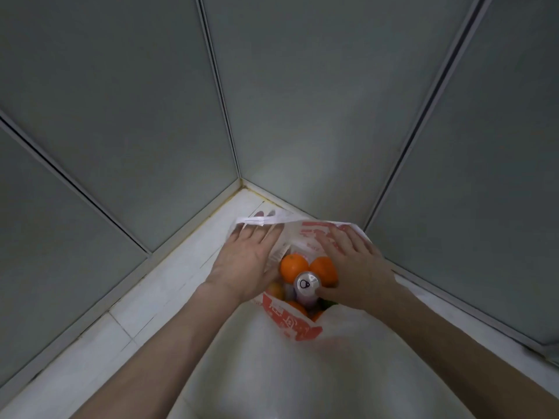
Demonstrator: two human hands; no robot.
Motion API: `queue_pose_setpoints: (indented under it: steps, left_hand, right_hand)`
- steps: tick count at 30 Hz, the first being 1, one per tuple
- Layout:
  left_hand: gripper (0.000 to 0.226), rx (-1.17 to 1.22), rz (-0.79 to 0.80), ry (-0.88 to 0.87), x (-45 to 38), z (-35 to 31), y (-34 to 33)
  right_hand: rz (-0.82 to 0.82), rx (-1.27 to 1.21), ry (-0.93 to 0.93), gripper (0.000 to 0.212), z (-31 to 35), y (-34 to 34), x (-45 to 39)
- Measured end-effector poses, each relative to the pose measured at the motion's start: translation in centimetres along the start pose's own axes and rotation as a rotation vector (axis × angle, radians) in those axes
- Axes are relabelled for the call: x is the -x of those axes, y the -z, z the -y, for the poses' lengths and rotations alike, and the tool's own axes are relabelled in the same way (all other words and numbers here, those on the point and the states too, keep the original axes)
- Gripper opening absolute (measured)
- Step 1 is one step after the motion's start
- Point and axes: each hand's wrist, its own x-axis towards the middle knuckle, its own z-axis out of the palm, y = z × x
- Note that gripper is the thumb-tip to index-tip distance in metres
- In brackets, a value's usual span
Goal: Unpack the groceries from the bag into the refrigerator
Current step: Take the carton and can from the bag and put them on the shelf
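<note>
Orange fruit [293, 267] crowds the can [307, 284] inside the bag [290, 323].

Grey frosted glass panels [302, 86] meet at a corner above a white tiled ledge [169, 285].

White plastic bag [290, 325] with red print, mouth spread open, set in corner on white ledge; inside: two oranges [293, 267] side by side at far edge; upright silver can [307, 284] just before them, pull-tab up; more fruit beneath, partly hidden.
</note>
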Motion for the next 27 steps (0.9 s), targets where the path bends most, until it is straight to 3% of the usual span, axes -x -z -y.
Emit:
queue_pose_setpoints:
  steps: [4,7,15,18,22,27]
  left_hand:
    - [0.083,-0.128,0.048,0.044,-0.2,2.3,-0.9]
    - [0.082,-0.145,0.053,0.044,0.0,2.7,-1.9]
    - [0.045,-0.027,-0.175,-0.179,0.6,-0.6,-4.1]
    - [0.038,0.054,-0.030,-0.193,0.1,-1.7,-4.6]
    - [0.035,-0.033,0.170,-0.047,-1.9,-2.6,-5.2]
    - [0.046,-0.144,0.151,0.027,-4.1,-2.9,-5.5]
  right_hand:
    - [-0.023,0.057,0.010,0.110,-0.6,0.2,-1.2]
    - [-0.021,0.035,0.009,0.101,0.5,0.2,-1.5]
    - [0.086,-0.104,0.047,0.052,3.5,-0.8,-0.3]
    - [0.119,-0.055,0.068,0.045,3.7,-1.9,-0.4]
    - [0.130,0.004,0.071,0.045,3.6,-3.1,-0.8]
    - [0.153,0.041,0.063,0.050,3.4,-4.4,-1.5]
